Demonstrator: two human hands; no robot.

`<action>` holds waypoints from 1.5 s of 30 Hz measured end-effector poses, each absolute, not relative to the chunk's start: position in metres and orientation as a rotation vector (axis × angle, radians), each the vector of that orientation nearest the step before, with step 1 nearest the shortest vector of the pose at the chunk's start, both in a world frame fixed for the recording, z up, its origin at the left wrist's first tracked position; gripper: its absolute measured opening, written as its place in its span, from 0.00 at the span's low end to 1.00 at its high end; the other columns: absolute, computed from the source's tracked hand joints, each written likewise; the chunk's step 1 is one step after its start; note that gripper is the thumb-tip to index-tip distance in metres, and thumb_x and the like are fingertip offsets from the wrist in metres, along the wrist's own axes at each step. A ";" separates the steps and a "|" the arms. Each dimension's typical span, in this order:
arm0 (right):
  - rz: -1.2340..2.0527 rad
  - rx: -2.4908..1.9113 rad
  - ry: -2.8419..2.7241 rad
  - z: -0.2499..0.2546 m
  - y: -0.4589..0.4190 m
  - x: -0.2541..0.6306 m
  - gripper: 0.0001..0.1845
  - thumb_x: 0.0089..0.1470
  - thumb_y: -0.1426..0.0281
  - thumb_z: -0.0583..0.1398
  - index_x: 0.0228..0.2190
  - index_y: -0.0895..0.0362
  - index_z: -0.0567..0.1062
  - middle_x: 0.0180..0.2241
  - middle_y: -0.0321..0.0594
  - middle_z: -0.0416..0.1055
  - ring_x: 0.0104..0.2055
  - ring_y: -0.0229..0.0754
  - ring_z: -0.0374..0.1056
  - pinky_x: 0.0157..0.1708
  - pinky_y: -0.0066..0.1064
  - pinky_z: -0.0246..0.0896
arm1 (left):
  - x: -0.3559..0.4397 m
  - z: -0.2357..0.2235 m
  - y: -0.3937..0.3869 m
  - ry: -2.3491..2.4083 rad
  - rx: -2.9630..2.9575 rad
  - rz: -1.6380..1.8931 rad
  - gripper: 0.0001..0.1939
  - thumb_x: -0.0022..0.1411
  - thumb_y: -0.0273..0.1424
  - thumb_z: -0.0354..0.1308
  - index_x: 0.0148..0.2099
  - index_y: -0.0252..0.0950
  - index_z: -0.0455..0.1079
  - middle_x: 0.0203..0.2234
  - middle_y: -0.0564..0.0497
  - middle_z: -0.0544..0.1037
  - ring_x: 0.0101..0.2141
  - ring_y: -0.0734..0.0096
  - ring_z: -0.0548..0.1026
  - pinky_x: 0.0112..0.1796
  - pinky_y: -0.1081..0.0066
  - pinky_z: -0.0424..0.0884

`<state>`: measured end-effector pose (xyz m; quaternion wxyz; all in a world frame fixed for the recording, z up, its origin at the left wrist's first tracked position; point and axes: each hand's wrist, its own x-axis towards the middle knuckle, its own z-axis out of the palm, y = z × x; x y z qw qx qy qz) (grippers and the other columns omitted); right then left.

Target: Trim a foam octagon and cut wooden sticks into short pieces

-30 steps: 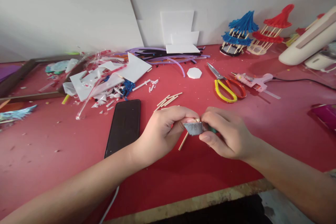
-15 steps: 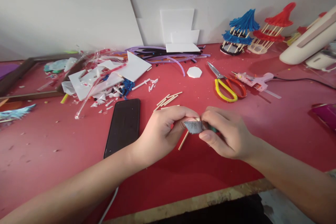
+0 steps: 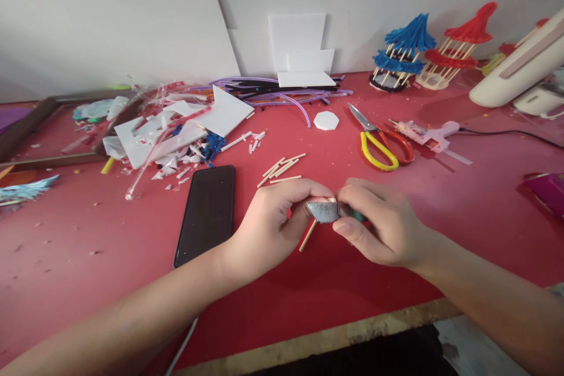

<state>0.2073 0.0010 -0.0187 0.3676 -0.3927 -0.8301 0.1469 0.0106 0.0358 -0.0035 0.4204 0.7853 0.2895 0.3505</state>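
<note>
My right hand [image 3: 381, 220] is closed around the green handle of a utility knife, most of which is hidden in the fingers. Its short grey blade [image 3: 324, 212] points left, toward my left hand [image 3: 282, 214]. A thin wooden stick [image 3: 308, 236] is pinched in the left fingers. The stick slants down behind the blade, and a pale end shows just above the blade. Whether the edge is biting into the wood is hidden from me. Several loose wooden sticks [image 3: 282, 168] lie on the table just beyond the left hand.
A black phone [image 3: 205, 214] lies beside my left forearm. Farther out are scissors [image 3: 383, 147], a pink glue gun [image 3: 429, 136] and a white foam octagon [image 3: 326, 121]. Foam scraps [image 3: 176, 135] are heaped at left. Blue [image 3: 403, 53] and red [image 3: 458, 50] model pavilions stand at back right.
The hands keep nearly the same place and grip. The blade has tilted slightly against the stick. The view has shifted a little.
</note>
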 end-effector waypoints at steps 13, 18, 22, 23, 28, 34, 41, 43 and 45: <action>0.471 -1.000 -2.115 -0.019 0.001 0.207 0.15 0.62 0.61 0.54 0.27 0.56 0.60 0.23 0.30 0.55 0.24 0.31 0.50 0.23 0.26 0.46 | 0.012 -0.003 0.035 0.721 1.944 0.880 0.11 0.59 0.16 0.51 0.35 0.34 0.71 0.28 0.52 0.79 0.30 0.76 0.76 0.33 0.77 0.71; 0.521 -0.983 -2.099 -0.019 0.000 0.207 0.17 0.62 0.60 0.55 0.26 0.55 0.58 0.23 0.30 0.54 0.23 0.31 0.49 0.23 0.26 0.45 | 0.010 -0.003 0.034 0.706 1.941 0.869 0.09 0.61 0.18 0.52 0.35 0.34 0.71 0.29 0.51 0.80 0.31 0.74 0.77 0.35 0.76 0.72; 0.534 -0.982 -2.076 -0.019 -0.004 0.205 0.19 0.62 0.59 0.55 0.25 0.55 0.56 0.22 0.29 0.52 0.22 0.31 0.48 0.22 0.26 0.43 | 0.009 0.000 0.034 0.689 1.954 0.857 0.10 0.62 0.18 0.52 0.33 0.34 0.71 0.29 0.51 0.79 0.31 0.75 0.77 0.35 0.76 0.72; 0.534 -0.979 -2.072 -0.019 -0.004 0.204 0.19 0.62 0.59 0.55 0.25 0.55 0.56 0.22 0.29 0.52 0.22 0.31 0.48 0.22 0.26 0.43 | 0.009 0.001 0.035 0.683 1.957 0.857 0.09 0.62 0.18 0.53 0.33 0.33 0.71 0.29 0.51 0.79 0.31 0.75 0.77 0.35 0.77 0.72; 0.512 -1.007 -2.051 -0.016 0.001 0.207 0.19 0.62 0.60 0.55 0.24 0.55 0.57 0.21 0.30 0.54 0.22 0.31 0.49 0.21 0.27 0.44 | 0.009 0.005 0.032 0.596 2.032 0.907 0.11 0.61 0.17 0.53 0.33 0.34 0.72 0.26 0.51 0.79 0.29 0.75 0.76 0.34 0.76 0.72; 0.438 -1.273 -1.672 -0.018 0.015 0.236 0.16 0.65 0.60 0.51 0.26 0.54 0.63 0.20 0.30 0.55 0.21 0.34 0.53 0.22 0.30 0.48 | 0.009 0.007 0.028 0.599 2.015 0.937 0.09 0.62 0.17 0.54 0.34 0.34 0.72 0.26 0.52 0.79 0.28 0.79 0.76 0.32 0.80 0.71; 0.424 -1.072 -2.043 -0.015 0.003 0.218 0.09 0.64 0.65 0.51 0.34 0.57 0.66 0.24 0.32 0.56 0.24 0.34 0.53 0.24 0.29 0.50 | 0.011 0.000 0.039 0.737 1.936 0.987 0.08 0.67 0.22 0.51 0.36 0.34 0.70 0.26 0.54 0.78 0.27 0.82 0.74 0.31 0.82 0.69; 0.433 -1.045 -2.097 -0.014 0.001 0.212 0.09 0.63 0.65 0.52 0.32 0.57 0.65 0.24 0.31 0.57 0.24 0.33 0.53 0.24 0.28 0.49 | 0.011 0.000 0.039 0.723 1.983 0.965 0.08 0.66 0.21 0.50 0.36 0.33 0.69 0.27 0.54 0.77 0.28 0.82 0.73 0.31 0.83 0.68; 0.446 -1.019 -2.118 -0.014 0.000 0.210 0.10 0.62 0.65 0.53 0.30 0.57 0.63 0.24 0.31 0.57 0.24 0.32 0.52 0.23 0.27 0.48 | 0.010 0.001 0.037 0.714 2.031 0.936 0.09 0.66 0.19 0.48 0.37 0.33 0.69 0.27 0.54 0.76 0.28 0.82 0.72 0.31 0.83 0.68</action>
